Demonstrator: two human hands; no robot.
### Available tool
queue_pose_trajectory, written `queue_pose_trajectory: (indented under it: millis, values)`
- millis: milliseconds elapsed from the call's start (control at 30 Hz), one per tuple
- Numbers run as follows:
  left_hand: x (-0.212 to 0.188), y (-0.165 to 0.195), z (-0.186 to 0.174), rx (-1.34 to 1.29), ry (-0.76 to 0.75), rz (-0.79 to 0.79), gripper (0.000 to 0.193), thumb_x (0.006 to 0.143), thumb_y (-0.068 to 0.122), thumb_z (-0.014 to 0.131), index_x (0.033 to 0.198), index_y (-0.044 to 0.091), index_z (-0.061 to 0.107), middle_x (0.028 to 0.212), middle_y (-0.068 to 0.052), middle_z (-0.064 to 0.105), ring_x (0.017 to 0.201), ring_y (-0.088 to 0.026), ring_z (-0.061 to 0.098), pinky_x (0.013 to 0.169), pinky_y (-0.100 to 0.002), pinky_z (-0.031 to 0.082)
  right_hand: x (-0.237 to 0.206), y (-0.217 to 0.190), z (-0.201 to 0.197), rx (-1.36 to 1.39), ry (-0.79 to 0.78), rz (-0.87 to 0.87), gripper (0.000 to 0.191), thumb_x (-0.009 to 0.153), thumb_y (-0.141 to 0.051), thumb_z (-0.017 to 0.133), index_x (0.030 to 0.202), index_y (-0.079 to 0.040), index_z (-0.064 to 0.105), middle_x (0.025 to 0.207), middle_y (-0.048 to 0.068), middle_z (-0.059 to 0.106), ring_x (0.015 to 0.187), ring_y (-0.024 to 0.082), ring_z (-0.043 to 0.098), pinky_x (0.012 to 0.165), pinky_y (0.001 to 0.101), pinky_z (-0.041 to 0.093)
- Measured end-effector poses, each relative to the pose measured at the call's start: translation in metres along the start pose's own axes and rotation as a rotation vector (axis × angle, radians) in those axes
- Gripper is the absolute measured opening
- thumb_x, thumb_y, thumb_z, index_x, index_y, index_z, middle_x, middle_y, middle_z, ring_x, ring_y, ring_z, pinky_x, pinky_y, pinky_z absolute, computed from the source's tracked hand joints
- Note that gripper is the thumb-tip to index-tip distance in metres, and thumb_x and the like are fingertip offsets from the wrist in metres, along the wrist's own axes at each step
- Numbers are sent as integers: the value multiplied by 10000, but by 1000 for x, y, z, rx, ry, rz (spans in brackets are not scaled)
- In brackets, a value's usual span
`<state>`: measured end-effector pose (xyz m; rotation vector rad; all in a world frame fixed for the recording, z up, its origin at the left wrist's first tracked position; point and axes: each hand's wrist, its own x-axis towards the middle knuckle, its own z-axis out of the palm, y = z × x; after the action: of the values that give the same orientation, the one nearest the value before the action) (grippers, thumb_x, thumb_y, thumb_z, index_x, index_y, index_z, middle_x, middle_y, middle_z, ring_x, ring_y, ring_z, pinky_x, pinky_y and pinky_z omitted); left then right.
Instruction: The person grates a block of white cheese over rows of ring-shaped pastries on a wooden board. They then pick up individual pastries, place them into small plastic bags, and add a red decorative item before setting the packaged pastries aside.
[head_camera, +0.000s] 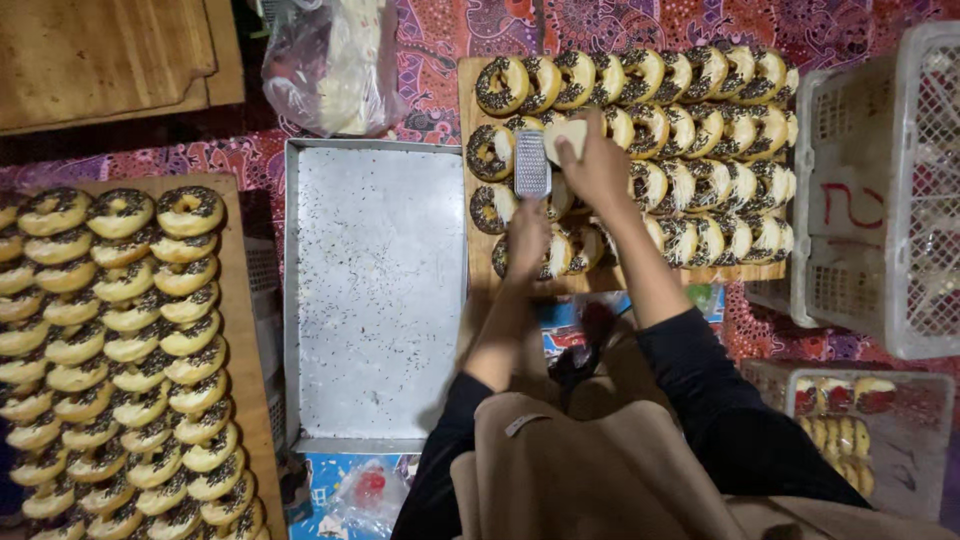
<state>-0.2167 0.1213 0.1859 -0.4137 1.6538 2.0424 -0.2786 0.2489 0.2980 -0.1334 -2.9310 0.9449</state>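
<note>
Risk, cheese: the block (568, 135) is small under the right hand (598, 168); judged likely to slip, or fingertips to meet the grater (532, 163), if pressed down the blade.
Risk, scatter: shreds may miss the doughnuts (690, 185) and drop on the board (470, 150) if the grater tilts off the row.
Risk, sleeve: the right forearm crosses the board's near edge just above finished doughnuts; could smear topping.
Left hand (527, 235): arm stretched forward, grip clenched on the grater handle, blade upright over the board's left side.
Right hand: wrist bent, grip grasping the cheese, pressed to the grater top.
Beside: steel tray (378, 290), left of the board.
</note>
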Motion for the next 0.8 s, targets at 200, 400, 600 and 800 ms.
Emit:
queue_pose_trajectory:
  millis: [200, 400, 600, 800]
  values:
    - [42, -13, 47, -380, 149, -187, 507, 1116, 527, 358, 918, 77, 481, 569, 15, 373, 400, -111, 333, 325, -289, 252, 22, -21, 18, -314, 26, -52, 381, 1017, -258, 601, 1312, -48, 483, 578, 91, 622, 443, 296, 599, 397, 429, 451]
    - [58, -25, 58, -701, 116, 63, 531, 1112, 387, 313, 1400, 6, 543, 1253, -121, 648, 1057, -194, 638, 914, -320, 509, 18, -11, 33, -326, -92, -41, 441, 1026, -249, 573, 1346, 17, 427, 570, 122, 619, 457, 335, 616, 425, 449, 489]
    - [52, -23, 55, -642, 105, 167, 548, 1134, 309, 289, 1516, -37, 478, 1388, -165, 619, 1196, -250, 621, 1031, -355, 470, 11, -6, 38, -313, -157, 32, 380, 1035, -260, 562, 1296, -19, 425, 670, 183, 658, 592, 411, 666, 539, 528, 527]
    - [52, -28, 47, 251, 266, 500, 489, 1029, 347, 490, 1290, -60, 565, 1110, -192, 671, 958, -324, 659, 814, -426, 516, 33, -14, 35, -307, -120, -61, 394, 1005, -218, 578, 1313, -13, 441, 628, 156, 637, 551, 381, 645, 546, 513, 522]
